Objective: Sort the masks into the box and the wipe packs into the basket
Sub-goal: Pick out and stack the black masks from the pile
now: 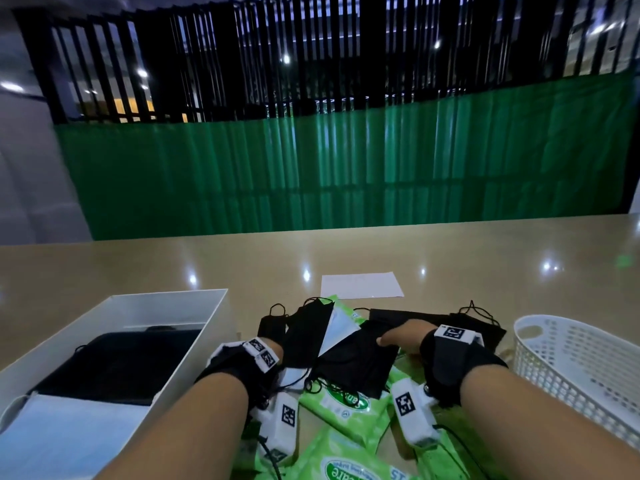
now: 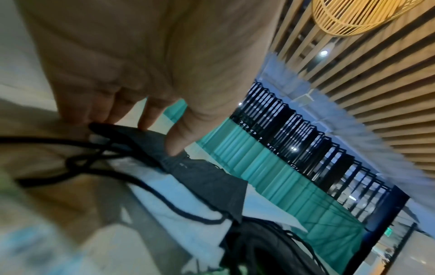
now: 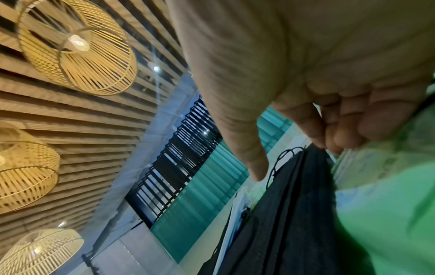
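A heap of black masks and green wipe packs (image 1: pixel 346 407) lies on the table between a white box (image 1: pixel 138 306) on the left and a white lattice basket (image 1: pixel 571 362) on the right. Black masks and a pale blue one lie in the box. My left hand (image 1: pixel 242 362) (image 2: pixel 157 137) pinches the edge of a black mask (image 2: pixel 207 180) between thumb and fingers. My right hand (image 1: pixel 405 337) (image 3: pixel 292 158) holds another black mask (image 1: pixel 353 365) (image 3: pixel 282 214), thumb on top and fingers curled at its edge. A green wipe pack (image 3: pixel 376 214) lies right beside it.
A white sheet of paper (image 1: pixel 360 285) lies behind the heap on the glossy beige table (image 1: pixel 138 268). A white-blue mask (image 1: pixel 337 327) sticks out among the black ones. More wipe packs (image 1: pixel 349 459) lie near the front edge. A green curtain hangs beyond the table.
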`<state>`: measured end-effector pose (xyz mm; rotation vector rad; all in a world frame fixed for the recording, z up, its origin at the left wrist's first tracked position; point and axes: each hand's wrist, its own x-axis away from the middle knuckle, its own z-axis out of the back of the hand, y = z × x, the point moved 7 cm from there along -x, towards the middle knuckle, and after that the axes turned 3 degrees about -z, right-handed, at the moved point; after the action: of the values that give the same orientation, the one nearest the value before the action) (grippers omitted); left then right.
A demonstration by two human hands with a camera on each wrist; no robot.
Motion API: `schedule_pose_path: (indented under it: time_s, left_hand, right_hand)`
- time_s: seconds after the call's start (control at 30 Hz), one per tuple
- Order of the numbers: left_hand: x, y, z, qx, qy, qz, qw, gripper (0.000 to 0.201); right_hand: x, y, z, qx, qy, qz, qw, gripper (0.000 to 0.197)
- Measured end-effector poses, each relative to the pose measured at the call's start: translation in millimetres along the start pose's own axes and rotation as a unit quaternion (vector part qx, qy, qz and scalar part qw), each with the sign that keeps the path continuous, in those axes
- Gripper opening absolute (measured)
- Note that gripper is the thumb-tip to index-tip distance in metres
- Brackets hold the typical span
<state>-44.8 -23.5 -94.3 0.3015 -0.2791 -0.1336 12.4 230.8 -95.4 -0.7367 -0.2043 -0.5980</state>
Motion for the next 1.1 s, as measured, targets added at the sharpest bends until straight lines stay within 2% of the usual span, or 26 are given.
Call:
schedule_pose_path:
  time_s: [0.03,0.07,0.17,0.23,0.33,0.4,0.43,0.5,0.53,0.6,0.67,0.73,0.8,0.83,0.9,1.0,1.07,1.1]
  left_hand:
    - [-4,-7,0,0.032,-0.002,0.043,0.999,0.044]
    - [-5,-9,-4,0.065,-0.022,0.056,0.996,0.046]
    - [-15,-6,2,-0.001,0.007,0.040,0.999,0.043]
    - [-15,-2,-1,-0.002,-0.009,0.036,0.999,0.044]
    - [-23,-9,-9,0.098,-0.004,0.049,0.994,0.045]
    - [-29,-9,-7,0.158,0.025,0.023,0.987,0.042]
    - [-29,-4,-8,0.161,0.009,-0.001,0.987,0.040]
    - [-33,-2,-10,0.244,-0.009,0.013,0.970,0.041]
    - [-39,-1,-8,0.268,0.011,0.005,0.963,0.041]
    - [-42,6,-8,0.289,0.009,0.006,0.957,0.039]
    - [-39,15,-3,0.327,0.008,-0.010,0.945,0.039]
    - [-33,26,4,0.359,0.019,-0.022,0.933,0.030]
    - [-30,34,7,0.416,0.030,-0.035,0.908,0.006]
    - [-29,38,8,0.465,0.038,-0.044,0.883,0.009]
    - [-31,41,8,0.527,0.049,-0.052,0.847,0.022]
    - [-17,58,10,0.583,0.020,-0.096,0.806,0.031]
    - [-1,73,13,0.601,0.014,-0.123,0.790,0.031]
    - [3,80,13,0.610,0.003,-0.135,0.781,0.040]
  right_hand:
    - [-2,-1,-3,0.005,-0.004,-0.005,1.000,0.053]
    - [-3,-2,-5,0.014,-0.005,-0.006,1.000,0.053]
    - [-7,-6,-10,0.022,0.001,-0.003,1.000,0.056]
    - [-10,-5,-14,0.015,0.020,-0.013,1.000,0.056]
    - [-23,-3,-22,-0.005,0.045,-0.019,0.999,0.052]
    - [-31,1,-28,-0.001,0.066,-0.020,0.998,0.049]
    - [-36,2,-30,0.003,0.069,-0.012,0.998,0.046]
    - [-40,1,-32,-0.016,0.060,0.006,0.998,0.039]
    - [-39,2,-32,-0.026,0.054,0.014,0.998,0.037]
    - [-35,4,-29,-0.043,0.049,0.024,0.998,0.032]
    - [-29,6,-26,-0.131,0.055,0.054,0.988,0.022]
    - [-20,11,-22,-0.298,0.047,0.082,0.950,0.011]
    - [-14,25,-19,-0.466,0.015,0.068,0.882,0.003]
    - [-13,32,-18,-0.533,-0.009,0.056,0.844,0.002]
    - [-7,44,-12,-0.603,-0.040,0.050,0.795,0.004]
    - [3,57,3,-0.655,-0.044,0.093,0.749,0.010]
    - [6,64,11,-0.662,-0.029,0.111,0.741,0.016]
    - [7,66,13,-0.660,-0.017,0.114,0.742,0.024]
